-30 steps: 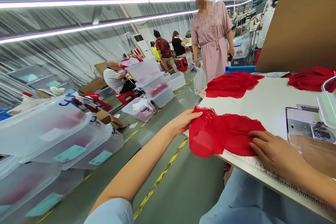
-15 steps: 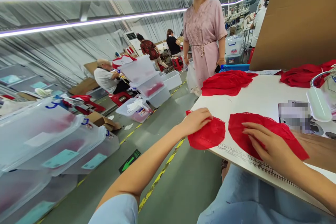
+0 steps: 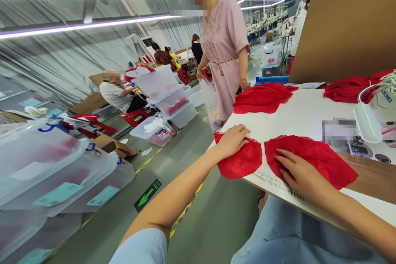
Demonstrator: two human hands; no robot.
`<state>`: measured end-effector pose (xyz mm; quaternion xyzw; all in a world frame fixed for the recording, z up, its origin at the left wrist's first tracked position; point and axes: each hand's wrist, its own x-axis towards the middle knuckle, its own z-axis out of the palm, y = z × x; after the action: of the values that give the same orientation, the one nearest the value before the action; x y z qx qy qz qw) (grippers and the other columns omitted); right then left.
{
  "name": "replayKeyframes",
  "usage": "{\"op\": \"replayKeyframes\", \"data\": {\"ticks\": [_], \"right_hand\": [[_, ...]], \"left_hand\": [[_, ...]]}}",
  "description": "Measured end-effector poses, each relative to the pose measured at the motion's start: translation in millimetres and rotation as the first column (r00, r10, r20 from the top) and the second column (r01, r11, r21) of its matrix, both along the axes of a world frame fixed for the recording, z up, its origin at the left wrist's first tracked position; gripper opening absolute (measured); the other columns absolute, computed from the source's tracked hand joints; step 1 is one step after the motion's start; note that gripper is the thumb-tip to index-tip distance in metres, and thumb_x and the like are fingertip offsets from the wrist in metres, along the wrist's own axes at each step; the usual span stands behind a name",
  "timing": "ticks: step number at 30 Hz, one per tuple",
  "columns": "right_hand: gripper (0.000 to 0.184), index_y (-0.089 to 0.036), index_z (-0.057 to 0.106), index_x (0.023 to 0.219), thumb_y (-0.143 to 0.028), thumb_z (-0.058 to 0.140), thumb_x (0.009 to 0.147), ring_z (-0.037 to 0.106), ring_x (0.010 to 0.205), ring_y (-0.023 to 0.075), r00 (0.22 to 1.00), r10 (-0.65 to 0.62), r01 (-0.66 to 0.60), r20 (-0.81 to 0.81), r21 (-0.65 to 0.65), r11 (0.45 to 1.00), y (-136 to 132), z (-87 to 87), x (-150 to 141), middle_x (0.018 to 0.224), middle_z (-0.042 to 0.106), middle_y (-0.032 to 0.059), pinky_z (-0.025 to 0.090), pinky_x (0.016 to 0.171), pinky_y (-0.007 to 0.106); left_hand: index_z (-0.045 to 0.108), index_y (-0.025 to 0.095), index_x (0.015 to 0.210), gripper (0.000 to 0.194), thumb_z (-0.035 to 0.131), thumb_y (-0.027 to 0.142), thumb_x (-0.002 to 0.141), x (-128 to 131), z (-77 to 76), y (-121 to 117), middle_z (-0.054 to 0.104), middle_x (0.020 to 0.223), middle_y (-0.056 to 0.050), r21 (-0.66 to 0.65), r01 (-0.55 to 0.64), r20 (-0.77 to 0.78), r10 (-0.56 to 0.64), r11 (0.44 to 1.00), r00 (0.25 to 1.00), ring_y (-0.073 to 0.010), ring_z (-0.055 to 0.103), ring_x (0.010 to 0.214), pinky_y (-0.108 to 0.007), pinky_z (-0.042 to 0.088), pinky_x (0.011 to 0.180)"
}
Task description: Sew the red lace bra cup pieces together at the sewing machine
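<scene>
Two flat red lace-edged fabric pieces lie side by side on the white sewing table, a narrow gap between them. My left hand (image 3: 234, 142) rests palm down on the left fabric piece (image 3: 239, 165), fingers stretched over its upper part; this piece overhangs the table's left corner. On the right, the larger fabric piece (image 3: 312, 148) spreads toward the sewing machine. My right hand (image 3: 298, 170) lies on its near side with fingers apart and flat. A printed ruler strip (image 3: 269, 180) runs along the table's front edge, partly under the right hand.
A red fabric pile (image 3: 262, 98) sits at the table's back, with another red pile (image 3: 343, 90) near the sewing machine (image 3: 383, 101). A cardboard panel (image 3: 346, 29) stands behind. Beyond the table stands a person in a pink dress (image 3: 224, 45). Clear plastic bins (image 3: 62, 165) are stacked at left.
My right hand has slid slightly toward the near left edge of its fabric piece. My left hand stays on its piece. The person in pink has shifted left and turned, and the view has swung slightly right.
</scene>
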<state>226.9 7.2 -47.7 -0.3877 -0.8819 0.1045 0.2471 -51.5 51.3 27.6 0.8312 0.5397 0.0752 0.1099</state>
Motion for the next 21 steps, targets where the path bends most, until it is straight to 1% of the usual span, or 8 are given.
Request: {"op": "replayKeyframes", "data": {"ticks": [3, 6, 8, 11, 13, 16, 18, 21], "right_hand": [[0.046, -0.017, 0.069, 0.132, -0.018, 0.041, 0.095, 0.066, 0.121, 0.0324, 1.000, 0.007, -0.008, 0.020, 0.034, 0.999, 0.3, -1.6, -5.3, 0.144, 0.061, 0.0172, 0.058, 0.100, 0.050], [0.048, -0.017, 0.069, 0.132, -0.013, 0.045, 0.090, 0.065, 0.124, 0.0339, 0.999, 0.007, -0.009, 0.035, 0.065, 0.998, 9.2, -4.0, -17.7, 0.144, 0.061, 0.0187, 0.056, 0.102, 0.053], [0.049, -0.016, 0.070, 0.130, -0.009, 0.045, 0.088, 0.064, 0.125, 0.0341, 0.999, 0.011, -0.014, 0.043, 0.075, 0.997, 21.3, -2.8, -30.3, 0.142, 0.062, 0.0197, 0.054, 0.104, 0.056], [0.046, -0.016, 0.071, 0.127, -0.009, 0.044, 0.091, 0.065, 0.124, 0.0311, 0.999, 0.013, -0.016, 0.048, 0.080, 0.997, 39.1, 6.4, -47.1, 0.139, 0.065, 0.0182, 0.053, 0.105, 0.052], [0.044, -0.017, 0.069, 0.130, -0.012, 0.041, 0.096, 0.064, 0.126, 0.0278, 0.999, 0.006, -0.010, 0.048, 0.086, 0.996, 42.7, 15.6, -50.8, 0.141, 0.064, 0.0163, 0.055, 0.104, 0.045], [0.044, -0.019, 0.068, 0.131, -0.015, 0.036, 0.100, 0.061, 0.128, 0.0259, 0.998, -0.015, 0.008, 0.065, 0.102, 0.995, 33.9, 26.9, -42.2, 0.146, 0.060, 0.0137, 0.055, 0.102, 0.042], [0.043, -0.020, 0.071, 0.128, -0.016, 0.038, 0.100, 0.060, 0.129, 0.0302, 0.994, -0.052, 0.041, 0.098, 0.114, 0.993, 25.2, 28.8, -31.0, 0.146, 0.060, 0.0142, 0.053, 0.103, 0.050], [0.040, -0.020, 0.072, 0.128, -0.021, 0.046, 0.098, 0.053, 0.134, 0.0433, 0.976, -0.143, 0.125, 0.161, 0.121, 0.985, 19.3, 21.8, -18.1, 0.149, 0.057, 0.0184, 0.044, 0.103, 0.071]], "left_hand": [[0.064, 0.018, 0.099, 0.011, 0.067, 0.024, 0.090, -11.0, 8.8, 5.1, 0.066, 0.106, -0.010, -0.076, 0.006, -0.015, -0.007, 0.997, 1.000, -0.0296, 0.061, 0.106, -0.044, 0.047, 0.098], [0.064, 0.018, 0.086, 0.013, 0.063, 0.030, 0.092, -23.2, 30.5, -3.7, 0.068, 0.089, -0.002, -0.205, 0.138, 0.024, -0.136, 0.969, 0.990, -0.0203, 0.064, 0.088, -0.029, 0.050, 0.082], [0.066, 0.018, 0.090, 0.018, 0.057, 0.033, 0.096, -25.1, 48.7, -13.5, 0.069, 0.089, -0.001, -0.298, 0.264, 0.126, -0.236, 0.917, 0.963, -0.0158, 0.063, 0.083, -0.023, 0.049, 0.075], [0.067, 0.016, 0.094, 0.026, 0.051, 0.036, 0.099, -19.0, 70.0, -22.1, 0.069, 0.089, -0.002, -0.374, 0.405, 0.277, -0.317, 0.834, 0.907, -0.0142, 0.060, 0.080, -0.021, 0.046, 0.073], [0.068, 0.017, 0.092, 0.027, 0.051, 0.037, 0.099, -14.9, 75.6, -18.4, 0.068, 0.086, -0.001, -0.373, 0.378, 0.199, -0.325, 0.848, 0.925, -0.0138, 0.058, 0.077, -0.021, 0.045, 0.072], [0.069, 0.020, 0.086, 0.018, 0.057, 0.028, 0.095, -16.2, 71.0, 2.3, 0.067, 0.081, 0.001, -0.293, 0.219, -0.046, -0.243, 0.931, 0.969, -0.0145, 0.057, 0.073, -0.022, 0.043, 0.070], [0.070, 0.020, 0.084, 0.014, 0.058, 0.021, 0.092, -19.8, 62.5, 21.0, 0.067, 0.080, 0.000, -0.210, 0.127, -0.131, -0.156, 0.969, 0.979, -0.0163, 0.058, 0.074, -0.024, 0.044, 0.071], [0.072, 0.021, 0.093, 0.013, 0.060, 0.016, 0.089, -20.2, 45.9, 43.9, 0.068, 0.091, -0.003, -0.090, 0.037, -0.183, -0.053, 0.995, 0.982, -0.0217, 0.063, 0.089, -0.029, 0.048, 0.082]]}}
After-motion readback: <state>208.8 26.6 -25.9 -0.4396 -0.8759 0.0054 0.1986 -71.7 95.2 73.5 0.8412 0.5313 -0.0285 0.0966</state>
